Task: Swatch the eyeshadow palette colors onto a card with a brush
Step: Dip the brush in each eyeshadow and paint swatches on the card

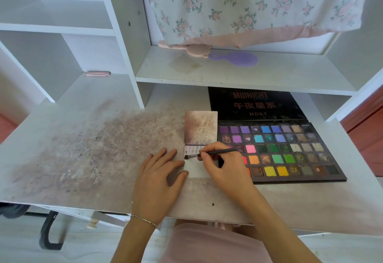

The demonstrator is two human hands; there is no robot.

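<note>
A small white card (194, 169) lies on the desk just left of the open eyeshadow palette (290, 151), whose many coloured pans sit in a black tray with the black lid (255, 105) folded back. A row of faint swatches runs along the card's top edge. My right hand (223, 165) pinches a thin black brush (209, 153); its dark tip touches the card's upper left corner. My left hand (159, 171) lies flat on the desk with straight fingers, its thumb pressing the card's left edge. A powder-stained flap (200, 127) stands above the card.
The white desk top (93, 149) is smeared with pinkish-brown powder on its left half. A shelf above holds a purple hairbrush (236, 58) and a pink one (186, 48) under a floral cloth (248, 4). A pink item (97, 74) lies at the back left.
</note>
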